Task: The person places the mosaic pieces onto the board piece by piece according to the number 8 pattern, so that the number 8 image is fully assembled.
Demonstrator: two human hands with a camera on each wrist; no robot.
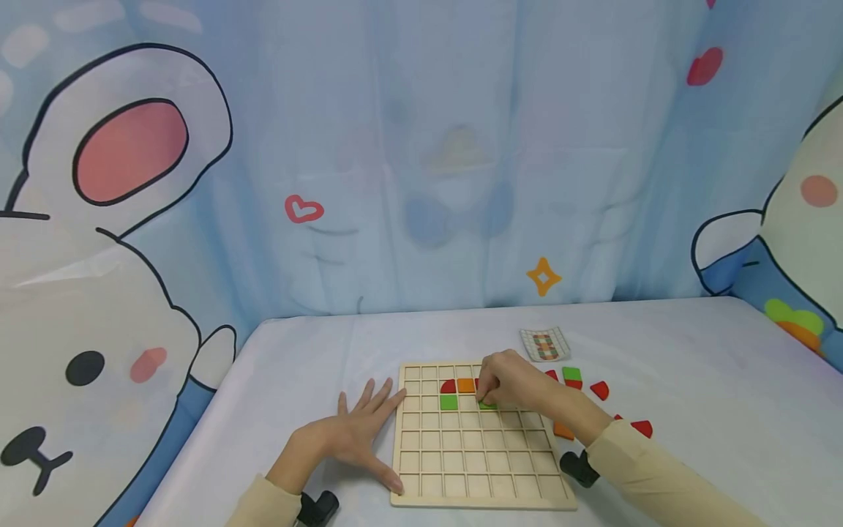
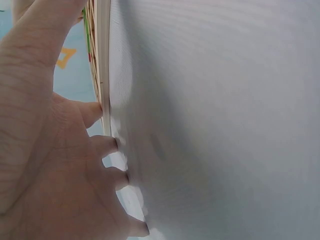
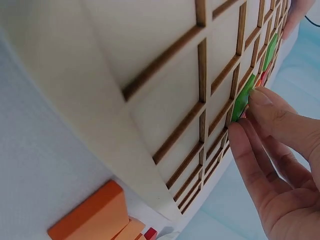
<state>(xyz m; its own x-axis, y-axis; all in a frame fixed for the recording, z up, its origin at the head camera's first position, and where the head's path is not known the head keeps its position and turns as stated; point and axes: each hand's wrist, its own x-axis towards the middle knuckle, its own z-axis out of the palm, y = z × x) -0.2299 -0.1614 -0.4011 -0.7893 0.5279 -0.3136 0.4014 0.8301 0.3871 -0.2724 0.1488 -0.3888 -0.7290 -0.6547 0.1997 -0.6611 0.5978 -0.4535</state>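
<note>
A wooden grid board [image 1: 454, 463] lies on the white table. My left hand [image 1: 358, 437] has its fingers spread at the board's left edge, the thumb near the lower left corner; in the left wrist view the fingertips touch the board's side and the cloth. With thumb and fingers, my right hand [image 1: 515, 379] pinches a green square tile [image 3: 243, 98] at a cell in the second row. Further left, another green tile [image 1: 448, 402] sits under a red rounded piece [image 1: 448, 386], beside an orange square [image 1: 465, 385]. Red behind the right fingers is mostly hidden.
A pattern card [image 1: 545, 345] lies behind the board. Right of it are a green tile [image 1: 571, 373], red rounded pieces [image 1: 600, 390] and orange tiles [image 3: 92, 212], partly hidden by the right forearm. A printed curtain [image 1: 421, 146] hangs along the table's back edge.
</note>
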